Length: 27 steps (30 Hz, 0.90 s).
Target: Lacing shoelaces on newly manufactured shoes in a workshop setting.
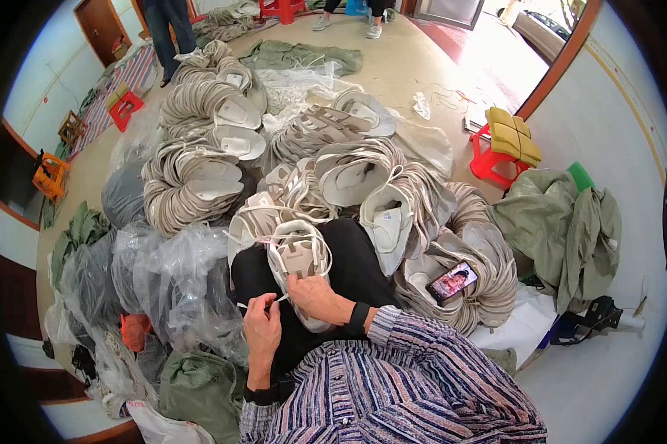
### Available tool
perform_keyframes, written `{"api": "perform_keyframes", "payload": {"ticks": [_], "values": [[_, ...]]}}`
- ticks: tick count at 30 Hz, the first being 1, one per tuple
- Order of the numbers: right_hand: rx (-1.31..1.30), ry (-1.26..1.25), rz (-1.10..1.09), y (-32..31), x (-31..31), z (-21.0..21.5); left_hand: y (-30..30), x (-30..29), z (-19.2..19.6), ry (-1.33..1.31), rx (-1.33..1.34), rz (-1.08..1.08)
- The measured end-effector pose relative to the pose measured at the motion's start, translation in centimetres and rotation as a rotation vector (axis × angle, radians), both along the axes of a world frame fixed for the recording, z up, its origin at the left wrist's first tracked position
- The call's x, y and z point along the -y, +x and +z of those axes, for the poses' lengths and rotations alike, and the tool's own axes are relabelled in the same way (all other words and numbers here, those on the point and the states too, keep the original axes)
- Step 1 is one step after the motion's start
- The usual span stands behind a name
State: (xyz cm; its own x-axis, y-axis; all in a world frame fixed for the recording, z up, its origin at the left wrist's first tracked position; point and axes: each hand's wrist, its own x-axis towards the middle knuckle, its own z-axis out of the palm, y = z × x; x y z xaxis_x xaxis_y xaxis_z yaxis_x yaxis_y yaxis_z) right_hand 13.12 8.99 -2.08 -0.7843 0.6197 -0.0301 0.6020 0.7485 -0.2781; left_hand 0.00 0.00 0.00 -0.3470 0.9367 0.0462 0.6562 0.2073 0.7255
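Note:
A beige shoe upper (pixel 296 255) rests across my lap, its tongue up and a pale shoelace (pixel 330 248) looping out at its side. My left hand (pixel 262 329) is closed in a pinch beside the upper, with a strand of the lace at its fingertips. My right hand (pixel 315 297) bends over the near part of the upper, thumb and fingers pinched at the lacing edge. What lies under the right fingers is partly hidden. Just beyond, another laced upper (pixel 258 214) leans by my knee.
Fanned stacks of beige uppers (pixel 193 189) heap in front of me. A phone (pixel 453 282) lies on the right stack. Clear plastic bags (pixel 178 274) crowd the left. A red stool (pixel 493 159) with yellow pads and green cloth (pixel 563 222) stand right. Two people's legs (pixel 169 33) show far off.

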Motion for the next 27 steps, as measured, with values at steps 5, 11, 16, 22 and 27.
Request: {"api": "perform_keyframes", "payload": {"ticks": [5,11,16,22,27], "values": [[-0.105,0.063,0.077,0.2,-0.1,0.6,0.1,-0.1,-0.8,0.065,0.043,-0.016],[-0.205,0.076,0.061,-0.1,-0.6,-1.6,0.5,-0.4,-1.7,0.025,0.212,0.015],[-0.174,-0.266,0.117,1.6,-0.8,-1.0,0.2,-2.1,-2.3,-0.111,0.444,0.078],[-0.339,-0.583,0.144,3.9,-1.8,0.1,0.3,-4.7,-4.2,-0.407,0.536,0.003],[-0.344,-0.742,0.041,3.7,-1.9,-0.2,-0.1,-3.9,-4.7,-0.326,0.282,-0.116]]}}
